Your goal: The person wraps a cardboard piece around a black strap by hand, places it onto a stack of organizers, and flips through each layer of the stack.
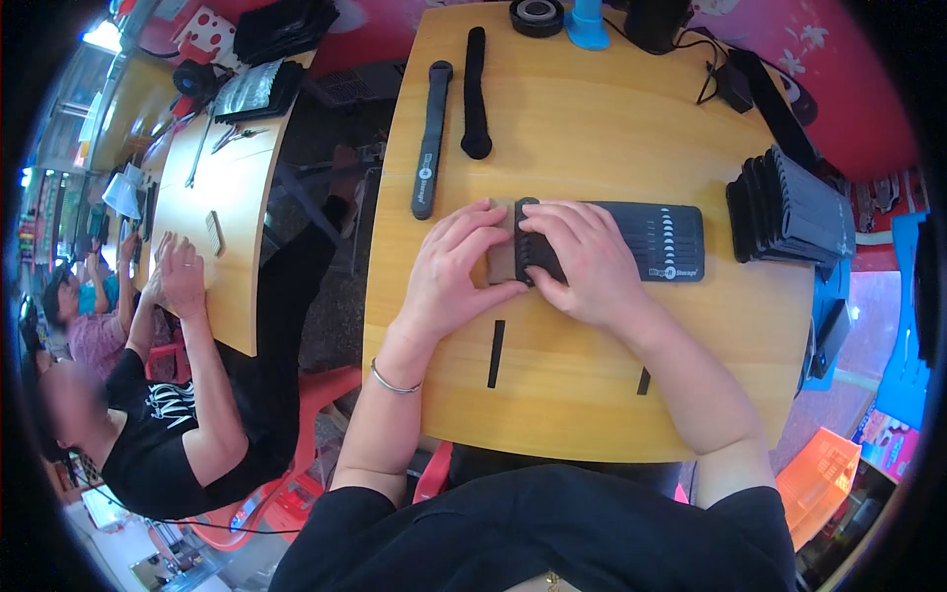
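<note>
A flat set of black straps (683,237), laid side by side with a row of white print near one end, rests on the wooden table in front of me. My left hand (452,264) pinches a brown card (501,260) at the set's left end, its thumb reaching to the strap edge. Over the left part of the straps, my right hand (584,259) is bent with fingertips and thumb pressed on the thick black end. My palms hide part of the bundle. Beyond my left hand lie a loose dark grey strap (431,148) and a loose black strap (474,94).
A pile of bundled black straps (789,209) stands at the table's right edge. Two black tape strips (496,353) mark the near side. A black roll (538,16), a blue stand (587,28) and a cable adapter (733,85) sit at the back. A co-worker (187,414) works at another table, left.
</note>
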`<act>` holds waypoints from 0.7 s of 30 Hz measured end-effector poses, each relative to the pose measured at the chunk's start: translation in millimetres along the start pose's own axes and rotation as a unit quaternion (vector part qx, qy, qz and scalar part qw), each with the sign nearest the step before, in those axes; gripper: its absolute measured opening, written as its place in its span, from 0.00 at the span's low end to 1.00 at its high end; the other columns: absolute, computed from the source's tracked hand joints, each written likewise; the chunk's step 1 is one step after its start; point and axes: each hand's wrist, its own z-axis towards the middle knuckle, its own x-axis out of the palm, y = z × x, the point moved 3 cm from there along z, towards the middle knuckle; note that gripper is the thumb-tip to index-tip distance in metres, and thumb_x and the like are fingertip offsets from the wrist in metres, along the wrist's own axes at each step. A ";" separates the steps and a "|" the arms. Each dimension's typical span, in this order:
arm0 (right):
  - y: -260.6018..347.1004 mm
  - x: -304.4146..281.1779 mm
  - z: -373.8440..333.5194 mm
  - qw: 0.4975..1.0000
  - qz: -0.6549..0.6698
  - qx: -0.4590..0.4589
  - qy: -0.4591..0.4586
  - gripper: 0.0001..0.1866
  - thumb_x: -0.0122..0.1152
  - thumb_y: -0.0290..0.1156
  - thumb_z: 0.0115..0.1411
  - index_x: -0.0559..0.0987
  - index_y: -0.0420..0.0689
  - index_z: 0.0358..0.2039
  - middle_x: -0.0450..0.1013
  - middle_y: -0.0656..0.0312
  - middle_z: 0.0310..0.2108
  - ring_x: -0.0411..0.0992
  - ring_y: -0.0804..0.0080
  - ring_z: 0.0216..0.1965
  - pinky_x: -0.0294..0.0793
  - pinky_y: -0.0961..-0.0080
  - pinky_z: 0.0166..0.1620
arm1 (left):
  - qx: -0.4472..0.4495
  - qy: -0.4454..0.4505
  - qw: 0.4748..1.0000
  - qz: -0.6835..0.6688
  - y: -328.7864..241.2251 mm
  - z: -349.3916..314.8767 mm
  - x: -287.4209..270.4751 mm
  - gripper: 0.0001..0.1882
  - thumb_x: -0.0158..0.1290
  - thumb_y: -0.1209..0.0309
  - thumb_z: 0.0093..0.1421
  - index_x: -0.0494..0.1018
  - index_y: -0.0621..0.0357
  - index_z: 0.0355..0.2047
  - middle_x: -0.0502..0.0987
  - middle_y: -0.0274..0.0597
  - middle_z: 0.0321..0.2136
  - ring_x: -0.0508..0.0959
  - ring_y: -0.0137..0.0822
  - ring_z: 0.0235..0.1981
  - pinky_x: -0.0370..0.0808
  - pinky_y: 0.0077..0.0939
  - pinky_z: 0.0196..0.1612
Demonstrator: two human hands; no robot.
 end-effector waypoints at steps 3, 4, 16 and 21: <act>-0.4 -0.3 -0.6 1.000 -0.007 -0.006 -0.004 0.24 0.70 0.31 0.48 0.73 0.44 0.45 0.71 0.59 0.53 0.66 0.60 0.58 0.61 0.62 0.60 | 0.006 -0.001 1.000 0.004 -0.6 -0.2 0.5 0.28 0.72 0.67 0.36 0.77 0.60 0.40 0.77 0.46 0.49 0.73 0.49 0.56 0.70 0.42 0.57; -0.1 -0.8 -0.6 1.000 -0.008 -0.008 -0.003 0.24 0.70 0.31 0.48 0.73 0.44 0.45 0.71 0.59 0.53 0.66 0.60 0.58 0.61 0.62 0.60 | 0.010 -0.003 1.000 0.004 0.3 -0.6 1.1 0.28 0.72 0.67 0.36 0.77 0.60 0.40 0.77 0.46 0.49 0.73 0.48 0.56 0.70 0.42 0.57; 0.7 -1.7 0.7 1.000 -0.014 -0.002 0.006 0.22 0.68 0.32 0.49 0.73 0.45 0.45 0.70 0.59 0.54 0.65 0.60 0.58 0.60 0.61 0.61 | 0.015 -0.004 1.000 0.013 1.1 0.3 0.4 0.27 0.72 0.66 0.37 0.77 0.60 0.39 0.77 0.44 0.49 0.73 0.47 0.56 0.70 0.42 0.57; 1.2 0.5 0.3 1.000 -0.007 -0.001 0.008 0.22 0.69 0.31 0.49 0.73 0.44 0.45 0.70 0.58 0.54 0.65 0.60 0.59 0.60 0.61 0.61 | 0.015 -0.009 1.000 0.013 2.2 -2.0 1.6 0.25 0.71 0.64 0.38 0.77 0.59 0.37 0.76 0.44 0.48 0.72 0.47 0.56 0.69 0.42 0.57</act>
